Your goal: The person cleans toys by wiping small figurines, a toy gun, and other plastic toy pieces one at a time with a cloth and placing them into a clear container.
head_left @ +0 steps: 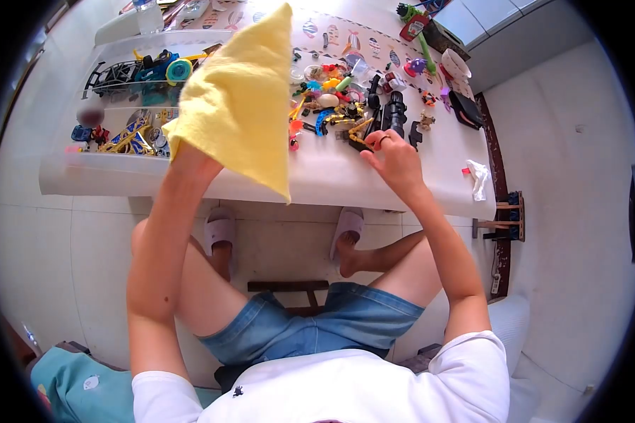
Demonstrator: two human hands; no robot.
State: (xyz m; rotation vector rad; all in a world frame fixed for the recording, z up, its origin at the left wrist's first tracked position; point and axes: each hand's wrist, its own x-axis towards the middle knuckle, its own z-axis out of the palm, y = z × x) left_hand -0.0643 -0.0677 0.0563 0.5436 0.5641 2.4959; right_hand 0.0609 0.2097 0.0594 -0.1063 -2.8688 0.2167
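Observation:
A yellow cloth (236, 99) hangs from my left hand (196, 166), raised above the near side of the table. The cloth covers most of that hand's fingers. My right hand (396, 161) is low over the toys, fingers curled, with a ring on one finger. Close to its fingertips are a small yellowish toy piece (360, 131) and dark parts; what the fingers pinch, if anything, is too small to make out. Just beyond this hand lies a black toy scope (396, 111). Small colourful toy pieces (328, 100) are heaped to its left.
At left, a clear plastic bin (106, 161) holds toy parts, including a turquoise wheel (179, 71). On the right lie a black pouch (466, 110), a crumpled white tissue (478, 180) and a white bowl (456, 64). The table's front edge (317, 201) runs above my knees.

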